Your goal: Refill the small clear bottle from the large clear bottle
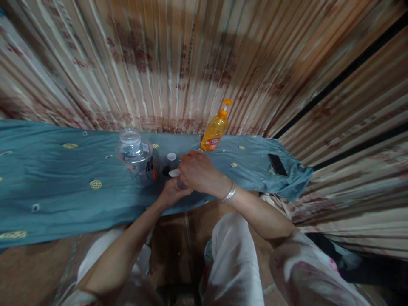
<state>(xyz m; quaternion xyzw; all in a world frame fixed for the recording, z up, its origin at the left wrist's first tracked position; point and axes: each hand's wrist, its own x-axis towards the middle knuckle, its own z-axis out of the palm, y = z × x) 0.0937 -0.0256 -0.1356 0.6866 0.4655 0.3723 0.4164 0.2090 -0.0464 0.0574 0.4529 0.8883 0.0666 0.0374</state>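
Observation:
Over the front part of the cloth-covered table, both my hands meet around a small greyish object (pixel 181 183) that they mostly hide. My left hand (pixel 172 192) is wrapped around its near side. My right hand (pixel 197 172), with a silver bangle at the wrist, lies over its top and right side with the fingers bent. A white pointed piece (pixel 174 172) sticks out to the left of my fingers. Just beyond are a white round lid (pixel 171 156) and a small dark round thing (pixel 165 170). Left of my hands stands a large clear jar (pixel 135 159), uncapped.
An orange pump bottle (pixel 214 131) stands at the table's back edge, beyond my right hand. A black phone (pixel 277 164) lies at the right end. The table has a teal patterned cloth (pixel 70 170). Pleated curtains (pixel 165 63) hang behind and to the right.

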